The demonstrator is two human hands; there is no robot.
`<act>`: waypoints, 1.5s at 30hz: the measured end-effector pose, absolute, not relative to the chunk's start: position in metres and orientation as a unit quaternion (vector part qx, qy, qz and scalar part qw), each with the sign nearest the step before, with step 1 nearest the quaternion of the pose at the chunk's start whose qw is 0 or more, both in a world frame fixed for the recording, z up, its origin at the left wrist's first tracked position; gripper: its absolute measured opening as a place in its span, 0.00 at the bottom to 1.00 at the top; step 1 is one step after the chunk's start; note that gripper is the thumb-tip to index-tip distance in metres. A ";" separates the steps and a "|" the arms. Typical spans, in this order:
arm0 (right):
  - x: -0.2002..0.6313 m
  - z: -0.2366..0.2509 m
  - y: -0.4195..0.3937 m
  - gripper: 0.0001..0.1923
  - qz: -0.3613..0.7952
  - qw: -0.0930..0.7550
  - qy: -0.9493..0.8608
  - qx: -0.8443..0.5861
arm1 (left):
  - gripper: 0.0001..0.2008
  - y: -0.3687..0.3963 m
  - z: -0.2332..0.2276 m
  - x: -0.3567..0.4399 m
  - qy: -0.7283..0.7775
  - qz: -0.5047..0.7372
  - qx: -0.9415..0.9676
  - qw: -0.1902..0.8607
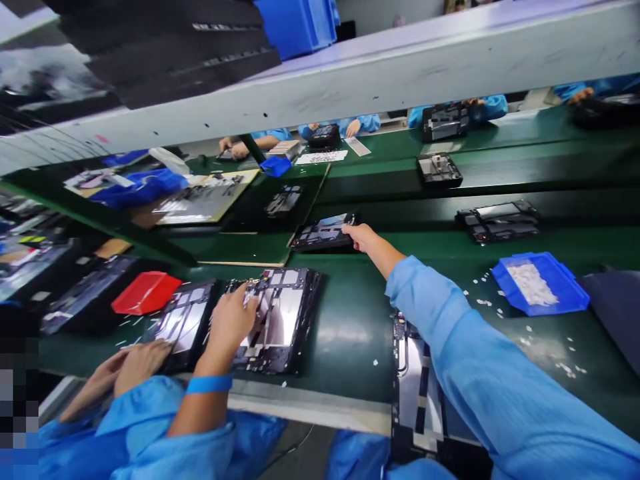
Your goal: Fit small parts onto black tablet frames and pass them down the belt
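Observation:
My right hand [363,237] reaches across the green bench and grips the right end of an opened tablet [323,230] with its inner parts showing. My left hand [233,323], below a blue wristband [209,385], is bent over the left side of a stack of opened tablets [285,310]. Its fingers are curled at the upper edge; what they pinch, if anything, is hidden. Another opened tablet [413,380] stands near my lap at the bench's front edge, partly covered by my right sleeve [450,333].
At the left, a co-worker's hands [143,363] touch another opened tablet [187,317], near a red tray [146,293]. A blue tray [543,283] holds small white pieces; more lie scattered. More tablets [497,221] lie beyond. A white shelf beam [400,70] crosses above.

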State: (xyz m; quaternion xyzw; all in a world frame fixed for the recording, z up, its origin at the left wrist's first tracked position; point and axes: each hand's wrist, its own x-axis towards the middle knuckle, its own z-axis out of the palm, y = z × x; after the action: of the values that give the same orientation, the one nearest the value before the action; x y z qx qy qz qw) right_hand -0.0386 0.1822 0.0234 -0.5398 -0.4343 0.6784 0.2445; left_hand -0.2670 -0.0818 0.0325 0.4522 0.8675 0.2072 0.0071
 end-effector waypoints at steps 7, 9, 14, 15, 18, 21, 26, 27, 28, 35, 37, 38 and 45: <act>0.096 0.045 0.070 0.11 0.673 0.385 -0.443 -0.451 | 0.37 -0.080 0.025 -0.094 0.533 0.560 0.247 0.584; 0.138 0.031 0.001 0.23 0.649 0.459 -0.443 -0.414 | 0.32 -0.079 0.019 -0.043 0.471 0.571 0.209 0.639; 0.208 -0.016 -0.150 0.31 0.675 0.452 -0.370 -0.450 | 0.21 -0.098 -0.003 0.011 0.497 0.484 0.297 0.656; 0.218 -0.019 -0.168 0.32 0.702 0.396 -0.383 -0.452 | 0.19 -0.103 -0.005 0.009 0.506 0.461 0.334 0.647; 0.248 -0.013 -0.192 0.32 0.762 0.182 -0.474 -0.403 | 0.17 -0.109 -0.003 -0.008 0.509 0.372 0.440 0.639; 0.278 0.006 -0.187 0.24 0.775 0.091 -0.530 -0.331 | 0.20 -0.106 0.002 -0.025 0.502 0.259 0.517 0.644; 0.310 0.022 -0.170 0.29 0.756 0.103 -0.579 -0.286 | 0.33 -0.109 -0.004 -0.031 0.552 0.166 0.639 0.508; 0.312 0.022 -0.166 0.28 0.729 0.122 -0.601 -0.304 | 0.35 -0.109 -0.006 -0.030 0.571 0.151 0.653 0.475; 0.311 0.021 -0.161 0.26 0.691 0.148 -0.621 -0.338 | 0.36 -0.108 -0.008 -0.029 0.592 0.141 0.664 0.435; 0.267 0.025 -0.086 0.12 0.480 0.245 -0.687 -0.488 | 0.24 -0.052 0.008 -0.020 0.588 0.178 0.781 0.118; 0.254 0.028 -0.065 0.11 0.470 0.246 -0.705 -0.472 | 0.25 -0.036 0.011 -0.019 0.534 0.137 0.829 0.094; 0.248 0.029 -0.056 0.11 0.465 0.248 -0.712 -0.464 | 0.24 -0.031 0.011 -0.020 0.513 0.122 0.845 0.088; 0.200 0.006 -0.010 0.12 0.467 0.251 -0.714 -0.458 | 0.12 -0.034 -0.008 -0.034 0.496 0.218 0.836 0.086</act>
State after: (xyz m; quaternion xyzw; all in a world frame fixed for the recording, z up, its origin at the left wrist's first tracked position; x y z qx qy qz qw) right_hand 0.1996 -0.0097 0.0058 -0.4577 -0.7140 0.4669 0.2505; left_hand -0.0342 -0.0343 -0.0079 0.8365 0.4956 0.2176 0.0859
